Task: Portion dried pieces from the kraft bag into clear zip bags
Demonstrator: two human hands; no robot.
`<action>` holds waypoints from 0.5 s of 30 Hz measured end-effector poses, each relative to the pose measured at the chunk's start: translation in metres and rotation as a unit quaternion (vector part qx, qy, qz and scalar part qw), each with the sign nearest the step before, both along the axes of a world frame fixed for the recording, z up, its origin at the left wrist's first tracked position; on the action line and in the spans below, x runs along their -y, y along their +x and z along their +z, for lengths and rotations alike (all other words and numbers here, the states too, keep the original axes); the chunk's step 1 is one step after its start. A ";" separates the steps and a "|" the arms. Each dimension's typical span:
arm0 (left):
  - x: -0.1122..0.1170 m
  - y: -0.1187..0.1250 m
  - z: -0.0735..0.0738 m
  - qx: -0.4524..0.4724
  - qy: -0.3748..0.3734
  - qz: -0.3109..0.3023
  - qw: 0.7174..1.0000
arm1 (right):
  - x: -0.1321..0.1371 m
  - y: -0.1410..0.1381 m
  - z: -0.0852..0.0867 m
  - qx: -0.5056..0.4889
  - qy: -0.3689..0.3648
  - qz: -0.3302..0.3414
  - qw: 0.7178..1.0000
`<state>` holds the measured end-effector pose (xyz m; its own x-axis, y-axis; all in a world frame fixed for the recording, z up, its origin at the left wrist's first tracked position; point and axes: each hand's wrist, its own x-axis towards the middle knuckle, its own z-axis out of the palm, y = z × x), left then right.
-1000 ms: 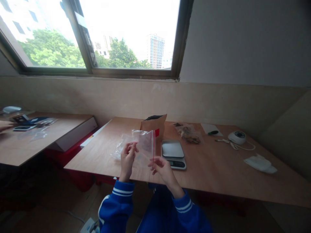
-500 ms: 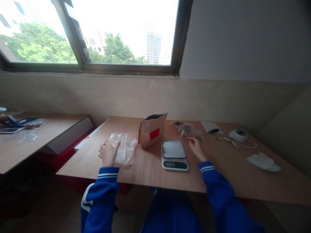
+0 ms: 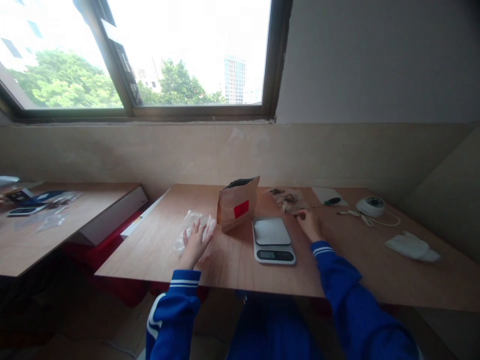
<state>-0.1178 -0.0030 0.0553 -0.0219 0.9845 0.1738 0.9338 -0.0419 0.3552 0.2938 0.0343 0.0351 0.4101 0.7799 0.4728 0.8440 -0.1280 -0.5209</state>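
My left hand (image 3: 195,241) lies with spread fingers on a stack of clear plastic zip bags (image 3: 190,218) at the table's left. My right hand (image 3: 309,225) is bent at the right, thumb and fingers closed on the near edge of a clear plastic bag (image 3: 289,201) with brown, dried-looking pieces in it. Between the hands stands a brown paper pouch (image 3: 228,210) with a red label, its top open. A white kitchen scale (image 3: 272,232) sits right of the pouch, its metal plate bare and its display too small to read.
Behind my right hand lie a white sheet (image 3: 318,194) and a green-handled tool (image 3: 332,201). A white dome camera (image 3: 370,206) with its cable and a crumpled white cloth or bag (image 3: 412,246) are farther right. Another table (image 3: 56,220) at left holds a phone (image 3: 26,210).
My left hand has moved right, from the left edge of the empty zip bags onto them. My right hand has shifted slightly at the filled bag. The view has tilted a little.
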 end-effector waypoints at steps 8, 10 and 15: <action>0.050 0.052 0.042 0.385 0.143 -0.013 0.912 | 0.104 -0.065 0.057 -0.315 0.321 -0.120 0.885; 0.071 0.077 0.041 0.454 0.097 -0.039 0.885 | 0.133 -0.101 0.060 -0.412 0.345 -0.126 0.834; 0.105 0.116 0.032 0.475 -0.032 -0.204 0.855 | 0.156 -0.161 0.061 -0.550 0.209 0.040 0.808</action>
